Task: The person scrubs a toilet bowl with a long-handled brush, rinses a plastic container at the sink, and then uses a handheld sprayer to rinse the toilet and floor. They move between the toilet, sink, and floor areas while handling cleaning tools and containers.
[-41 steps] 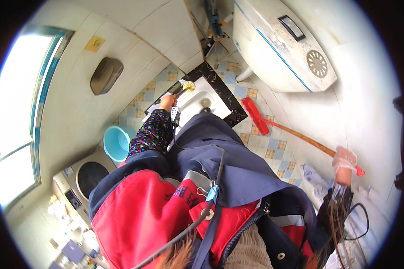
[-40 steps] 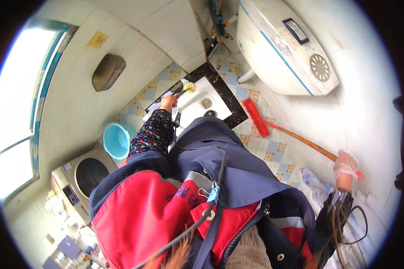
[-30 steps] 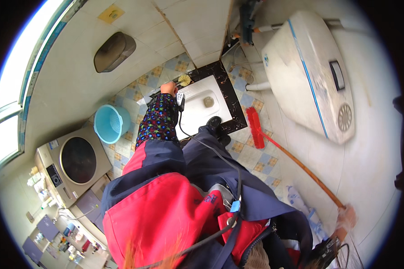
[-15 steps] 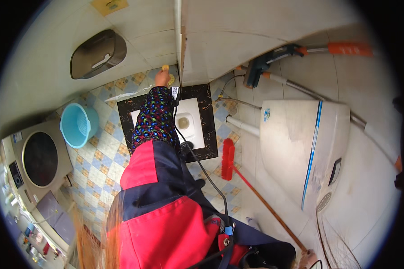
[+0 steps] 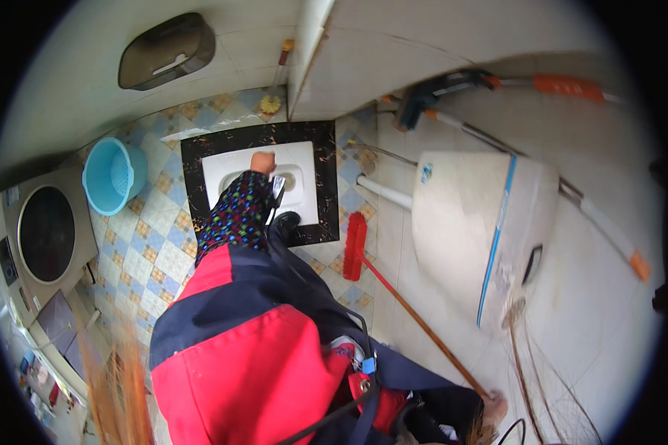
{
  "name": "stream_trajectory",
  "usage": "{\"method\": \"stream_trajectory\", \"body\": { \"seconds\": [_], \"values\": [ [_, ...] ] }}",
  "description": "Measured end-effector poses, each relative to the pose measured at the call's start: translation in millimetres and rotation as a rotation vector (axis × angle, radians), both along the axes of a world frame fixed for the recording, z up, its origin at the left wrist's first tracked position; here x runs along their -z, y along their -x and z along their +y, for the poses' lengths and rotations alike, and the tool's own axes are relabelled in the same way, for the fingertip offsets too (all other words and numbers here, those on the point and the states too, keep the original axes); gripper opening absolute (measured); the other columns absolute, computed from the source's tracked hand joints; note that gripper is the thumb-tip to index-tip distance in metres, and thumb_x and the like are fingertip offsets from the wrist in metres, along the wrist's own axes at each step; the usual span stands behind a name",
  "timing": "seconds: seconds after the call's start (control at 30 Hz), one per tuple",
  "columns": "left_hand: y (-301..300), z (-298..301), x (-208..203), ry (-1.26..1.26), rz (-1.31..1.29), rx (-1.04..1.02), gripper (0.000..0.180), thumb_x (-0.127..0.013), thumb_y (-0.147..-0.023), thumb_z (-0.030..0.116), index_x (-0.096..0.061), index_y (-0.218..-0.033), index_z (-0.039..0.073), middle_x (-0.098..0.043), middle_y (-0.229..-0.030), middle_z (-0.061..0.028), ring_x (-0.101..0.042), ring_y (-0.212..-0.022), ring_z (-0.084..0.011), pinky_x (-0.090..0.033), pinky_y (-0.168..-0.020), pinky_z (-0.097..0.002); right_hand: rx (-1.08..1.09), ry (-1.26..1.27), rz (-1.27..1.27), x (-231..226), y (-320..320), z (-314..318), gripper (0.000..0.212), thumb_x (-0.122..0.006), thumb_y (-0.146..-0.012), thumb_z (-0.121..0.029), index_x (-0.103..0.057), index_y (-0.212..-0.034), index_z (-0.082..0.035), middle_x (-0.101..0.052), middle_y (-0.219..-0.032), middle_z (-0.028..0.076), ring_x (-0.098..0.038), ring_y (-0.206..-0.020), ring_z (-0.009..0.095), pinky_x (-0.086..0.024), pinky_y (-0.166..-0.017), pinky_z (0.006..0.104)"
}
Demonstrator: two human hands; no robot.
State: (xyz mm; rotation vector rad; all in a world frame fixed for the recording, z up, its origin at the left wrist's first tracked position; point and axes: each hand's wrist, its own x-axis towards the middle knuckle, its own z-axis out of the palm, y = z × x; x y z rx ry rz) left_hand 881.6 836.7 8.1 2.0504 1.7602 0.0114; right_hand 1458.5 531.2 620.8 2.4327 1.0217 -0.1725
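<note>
My left hand, in a dark patterned sleeve, hangs over the white squat toilet. Its fingers look curled in, and I see nothing in them. A small white tag and a dark cable are by that wrist. Beyond the toilet, a brush with a yellow head leans upright in the wall corner, apart from the hand. At the lower right, my right hand is closed round the wooden handle of a red broom. The broom's bristle head rests on the floor right of the toilet.
A light blue basin stands at the left beside a washing machine. On the right wall are a white cistern with a pipe and several long-handled tools. A dark shoe is at the toilet's near edge.
My left hand has let go of the yellow brush, now leaning in the corner, and drawn back over the toilet. The right hand still holds the broom. The view has shifted somewhat.
</note>
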Motion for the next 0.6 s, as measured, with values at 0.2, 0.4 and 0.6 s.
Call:
{"method": "stream_trajectory", "body": {
  "seconds": [0.2,0.4,0.6],
  "values": [
    [-133,-78,-142,0.754,-0.991,-0.403,0.022,-0.066,-0.075,0.014,-0.060,-0.092,0.001,-0.062,-0.077,-0.0064,-0.059,-0.068,-0.0126,-0.046,-0.055,-0.0238,-0.013,-0.661,0.443,-4,49,6,0.015,-0.064,-0.070,0.000,-0.060,-0.085,-0.001,-0.058,-0.076,0.002,-0.054,-0.071,0.010,-0.045,-0.068,0.0235],
    [-288,-153,-398,0.264,-1.313,0.770,0.069,-0.076,-0.068,0.023,-0.041,-0.124,0.003,-0.048,-0.119,-0.0135,-0.045,-0.113,-0.0238,-0.036,-0.096,-0.0342,-0.205,-1.032,0.905,40,106,33,0.028,-0.069,-0.065,-0.008,-0.057,-0.089,0.000,-0.057,-0.079,0.004,-0.053,-0.075,0.012,-0.044,-0.070,0.0244],
    [-320,-247,-475,0.310,-1.320,0.394,0.023,-0.067,-0.075,0.018,-0.057,-0.083,-0.001,-0.058,-0.073,-0.0060,-0.053,-0.070,-0.0106,-0.044,-0.064,-0.0283,-0.047,-1.062,2.110,130,85,8,0.045,-0.062,-0.080,-0.043,-0.055,-0.096,-0.001,-0.057,-0.089,0.005,-0.054,-0.075,0.009,-0.047,-0.066,0.0230]
  ]
}}
